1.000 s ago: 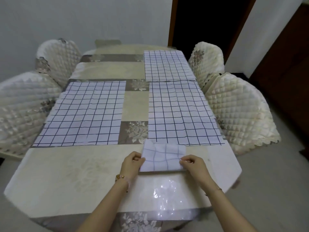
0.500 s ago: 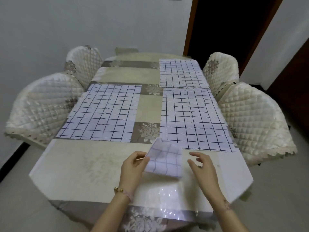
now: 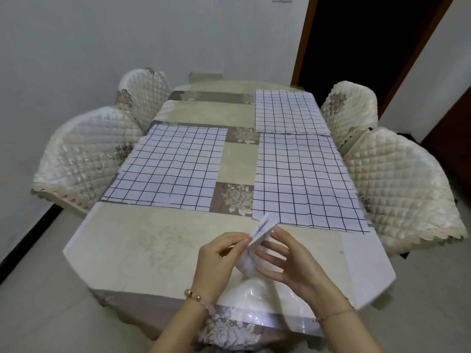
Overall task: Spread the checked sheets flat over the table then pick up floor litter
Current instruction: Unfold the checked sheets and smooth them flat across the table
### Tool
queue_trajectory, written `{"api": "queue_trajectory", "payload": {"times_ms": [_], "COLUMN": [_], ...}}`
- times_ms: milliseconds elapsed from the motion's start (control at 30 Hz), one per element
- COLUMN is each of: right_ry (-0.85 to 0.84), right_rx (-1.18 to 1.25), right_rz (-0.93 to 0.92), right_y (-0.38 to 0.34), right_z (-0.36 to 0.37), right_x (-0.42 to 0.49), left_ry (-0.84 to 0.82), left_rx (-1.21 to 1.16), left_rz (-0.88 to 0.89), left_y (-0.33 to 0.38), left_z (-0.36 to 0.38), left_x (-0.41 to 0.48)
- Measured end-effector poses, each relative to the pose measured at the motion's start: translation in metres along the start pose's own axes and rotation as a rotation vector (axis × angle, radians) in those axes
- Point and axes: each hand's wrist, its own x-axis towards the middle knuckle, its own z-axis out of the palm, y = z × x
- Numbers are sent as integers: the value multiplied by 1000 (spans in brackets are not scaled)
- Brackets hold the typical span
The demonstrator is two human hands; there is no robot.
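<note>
Holding entry: folded checked sheet [image 3: 258, 231], raised edge-on above the table [image 3: 132, 240] near its near edge. Left hand [image 3: 216, 258] pinches it between thumb and fingertips. Right hand [image 3: 293, 263] sits just beside it, fingers straight and spread, gripping nothing; whether it touches the sheet cannot be told. Lying flat: left-edge sheet [image 3: 168, 166], right-edge sheet [image 3: 303, 179], far-right-corner sheet [image 3: 288, 110]. Quilted chairs [image 3: 397, 179] stand along both long edges, two per side.
</note>
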Motion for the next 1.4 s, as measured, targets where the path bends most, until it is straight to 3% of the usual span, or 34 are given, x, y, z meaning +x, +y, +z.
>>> {"api": "queue_trajectory", "payload": {"times_ms": [100, 200, 400, 500, 633, 767, 900, 967, 1033, 1167, 1400], "right_ry": [-46, 26, 157, 178, 205, 121, -3, -73, -102, -21, 204], "right_rx": [-69, -103, -54, -95, -229, -304, -77, 25, 71, 84, -70], "right_rz": [-45, -138, -274, -331, -382, -364, -300, -242, -186, -182, -301], "right_y": [-3, -1, -3, -7, -12, -23, -32, -37, -40, -42, -49], "right_z": [4, 11, 2, -10, -29, -45, -47, -44, -41, -41, -58], "right_x": [-2, 2, 9, 13, 18, 19, 20, 16, 12, 11, 13], "left_ry": [-39, -42, 302, 353, 363, 213, -59, -152, -245, -366, -323], "left_rx": [27, 40, -179, -291, -26, 148, 168, 130, -12, -218, -198], "left_rz": [31, 45, -128, -245, -406, -355, -173, -148, -239, -440, -373], "left_y": [3, 4, 6, -2, -23, -30, -16, -9, -4, -14, -18], "left_z": [1, 6, 2, -8, -21, -27, -14, -2, 5, 11, 8], "left_x": [1, 0, 14, 21, 20, 22, 35, 43, 50, 55, 51]}}
